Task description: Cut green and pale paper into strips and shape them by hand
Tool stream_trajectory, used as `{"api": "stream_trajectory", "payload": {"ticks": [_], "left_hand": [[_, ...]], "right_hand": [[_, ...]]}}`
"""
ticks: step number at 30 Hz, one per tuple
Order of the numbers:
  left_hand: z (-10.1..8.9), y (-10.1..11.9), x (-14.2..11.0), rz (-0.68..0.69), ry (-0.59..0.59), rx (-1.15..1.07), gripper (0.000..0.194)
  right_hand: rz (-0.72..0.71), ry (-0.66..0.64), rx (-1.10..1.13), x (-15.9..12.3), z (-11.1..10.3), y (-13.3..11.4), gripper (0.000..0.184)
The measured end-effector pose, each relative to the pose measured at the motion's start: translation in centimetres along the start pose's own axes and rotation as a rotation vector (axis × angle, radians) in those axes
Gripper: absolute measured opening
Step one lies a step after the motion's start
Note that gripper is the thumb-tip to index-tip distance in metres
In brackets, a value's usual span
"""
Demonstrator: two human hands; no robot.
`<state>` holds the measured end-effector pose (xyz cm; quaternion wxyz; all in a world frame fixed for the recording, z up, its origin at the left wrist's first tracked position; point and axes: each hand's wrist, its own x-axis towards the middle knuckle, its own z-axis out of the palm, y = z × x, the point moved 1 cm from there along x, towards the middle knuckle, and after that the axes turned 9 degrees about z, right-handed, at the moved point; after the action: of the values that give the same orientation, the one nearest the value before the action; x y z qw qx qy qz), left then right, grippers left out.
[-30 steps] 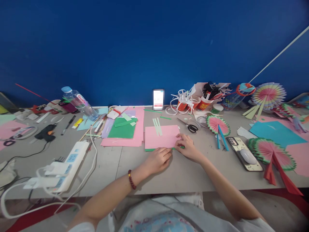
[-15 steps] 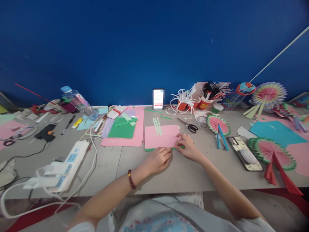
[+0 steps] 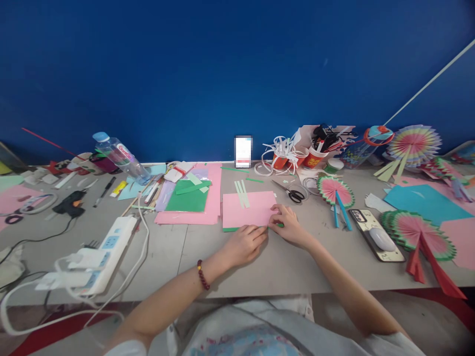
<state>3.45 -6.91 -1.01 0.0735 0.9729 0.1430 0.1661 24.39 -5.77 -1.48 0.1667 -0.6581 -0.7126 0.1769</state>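
A: Where is the pink sheet [image 3: 247,212]?
B: Near the middle of the desk [image 3: 208,267], a green edge [image 3: 230,229] showing along its near side. Pale green strips [image 3: 242,194] lie over its far edge.

A: And the hands?
B: The left hand [image 3: 249,244] is palm down and unclenched, fingertips at the near edge. The right hand [image 3: 285,222] curls its fingers over the right near corner; whether it pinches the paper, I can't tell.

A: What crowds them?
B: Just right and far, black-handled scissors [image 3: 296,196], then a small pleated fan [image 3: 336,192] with blue legs. Farther right, a mouse [image 3: 382,239] sits on a phone [image 3: 361,225], beside a larger pink-and-green fan [image 3: 419,236].

A: On the left?
B: A green packet [image 3: 188,197] on larger pink paper [image 3: 213,190], then a white power strip [image 3: 114,247] with plugs in it. Beyond, a clear bottle [image 3: 124,157] leans, and a black glue gun [image 3: 70,204], as far as the blurred view shows, lies left of it.

A: The far side?
B: Red cups [image 3: 314,159] hold pens and cords, and a lit screen [image 3: 243,151] stands against the blue wall [image 3: 208,74]. The desk is grey, with a seam running toward the near edge.
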Motion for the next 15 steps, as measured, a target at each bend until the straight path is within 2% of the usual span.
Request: {"api": "stream_trajectory", "payload": {"ticks": [15], "left_hand": [[0.31,0.05,0.01,-0.003,-0.015,0.016,0.032]], "right_hand": [[-0.003,0.005,0.004,-0.02,0.14,0.13,0.017]]}}
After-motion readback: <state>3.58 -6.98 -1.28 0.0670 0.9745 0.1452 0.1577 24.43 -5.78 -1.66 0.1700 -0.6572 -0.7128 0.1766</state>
